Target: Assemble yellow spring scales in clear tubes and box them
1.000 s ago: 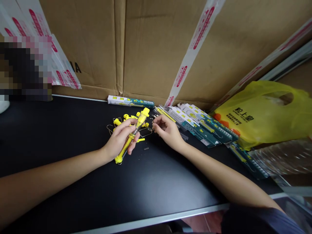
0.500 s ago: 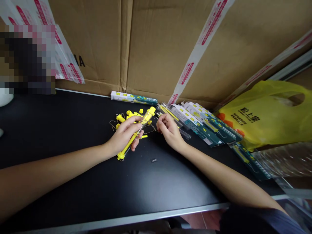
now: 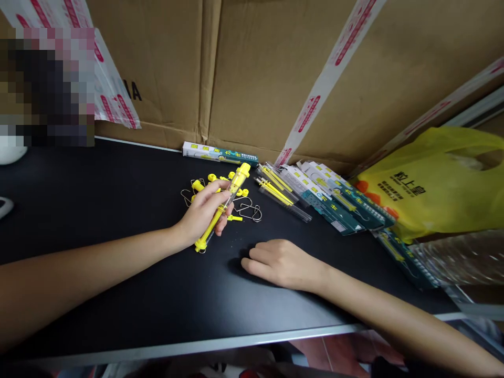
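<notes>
My left hand (image 3: 205, 211) is shut on a clear tube with yellow end caps (image 3: 237, 184), held slanted above the black table (image 3: 98, 194). Behind it lie several loose yellow plastic parts (image 3: 199, 185) and thin wire hooks (image 3: 250, 211). Palm down on the table in front of the tube rests my right hand (image 3: 281, 262), fingers curled together. What is under it is hidden. Clear cases with yellow sticks inside (image 3: 275, 191) lie just right of the hooks.
Cardboard boxes (image 3: 255, 68) wall off the back. Green-and-white retail packs (image 3: 334, 202) fan out at the right, and one long pack (image 3: 220, 153) lies by the boxes. A yellow plastic bag (image 3: 433, 184) and clear plastic wrap (image 3: 460, 257) fill the right side. The table's front edge (image 3: 236, 344) is close.
My right hand left the wire hooks and clear cases and came down toward me onto the table, covering the spot where a small dark piece lay. The left hand kept the tube.
</notes>
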`<state>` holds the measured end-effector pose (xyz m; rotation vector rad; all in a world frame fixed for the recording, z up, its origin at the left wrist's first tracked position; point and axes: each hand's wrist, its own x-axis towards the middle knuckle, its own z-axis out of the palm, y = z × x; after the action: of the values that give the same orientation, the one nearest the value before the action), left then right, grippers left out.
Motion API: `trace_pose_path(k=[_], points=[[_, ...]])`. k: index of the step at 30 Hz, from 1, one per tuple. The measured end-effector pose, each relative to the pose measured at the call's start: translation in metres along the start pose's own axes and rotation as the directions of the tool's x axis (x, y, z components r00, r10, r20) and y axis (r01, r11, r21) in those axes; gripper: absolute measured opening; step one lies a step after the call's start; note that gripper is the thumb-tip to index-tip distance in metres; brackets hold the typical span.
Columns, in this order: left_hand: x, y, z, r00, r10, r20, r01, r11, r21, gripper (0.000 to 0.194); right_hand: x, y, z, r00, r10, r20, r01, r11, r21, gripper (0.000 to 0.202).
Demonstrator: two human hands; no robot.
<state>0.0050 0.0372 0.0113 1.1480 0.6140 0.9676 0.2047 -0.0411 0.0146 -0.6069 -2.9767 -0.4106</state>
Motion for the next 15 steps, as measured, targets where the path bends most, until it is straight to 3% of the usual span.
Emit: trace_pose_path(k=[2, 4, 8, 11, 15], points=[[0.000, -0.001, -0.001, 1.000, 0.020, -0.015, -0.021, 1.000, -0.013, 0.019, 0.005, 0.010, 0.004, 0.998, 0.065, -0.014, -0.065, 0.998, 0.026, 0.020], [0.000, -0.002, -0.002, 0.999, 0.031, -0.023, -0.031, 0.999, -0.025, 0.020, 0.013, 0.027, 0.010, 0.975, 0.215, -0.054, -0.208, 0.972, 0.111, 0.021], [0.001, -0.003, -0.003, 0.999, 0.051, -0.015, -0.051, 0.998, -0.030, 0.020, 0.037, 0.069, 0.021, 0.839, 0.534, -0.103, -0.499, 0.831, 0.246, 0.013], [0.001, -0.003, -0.003, 0.998, 0.060, -0.006, -0.060, 0.998, -0.026, 0.018, 0.053, 0.091, 0.025, 0.839, 0.539, -0.079, -0.521, 0.836, 0.175, 0.017], [0.001, -0.004, -0.002, 0.998, 0.059, -0.002, -0.059, 0.998, -0.037, 0.016, 0.050, 0.096, 0.023, 0.837, 0.540, -0.091, -0.526, 0.839, 0.141, 0.023]])
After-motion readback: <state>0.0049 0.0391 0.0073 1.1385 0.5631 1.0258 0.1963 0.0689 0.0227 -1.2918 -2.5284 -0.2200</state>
